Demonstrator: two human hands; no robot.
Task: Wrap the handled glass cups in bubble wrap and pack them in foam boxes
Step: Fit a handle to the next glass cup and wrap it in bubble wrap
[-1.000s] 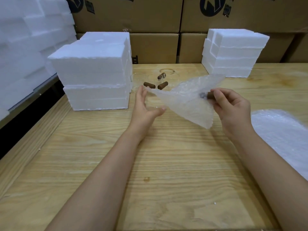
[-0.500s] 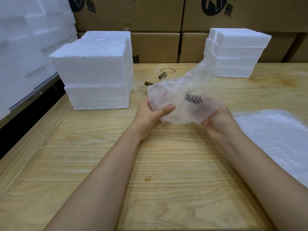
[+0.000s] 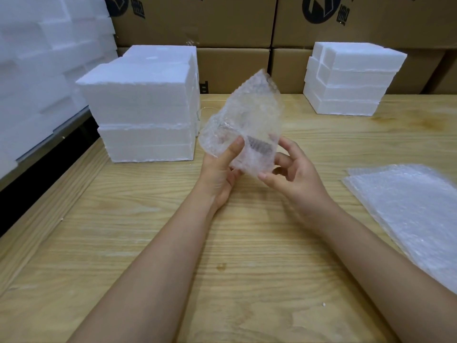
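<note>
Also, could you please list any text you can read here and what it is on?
Nothing is legible.
Top brown cardboard boxes: dark round logos with characters, cut off by the frame, unreadable.
Lower brown cardboard box: small black mark, partly behind white foam boxes, unreadable.

Through the crumpled clear bubble wrap (image 3: 247,112) we make out only a dark blurred handle (image 3: 261,147); the flat stack of clear bubble-wrap sheets (image 3: 408,209) runs off the right edge.
</note>
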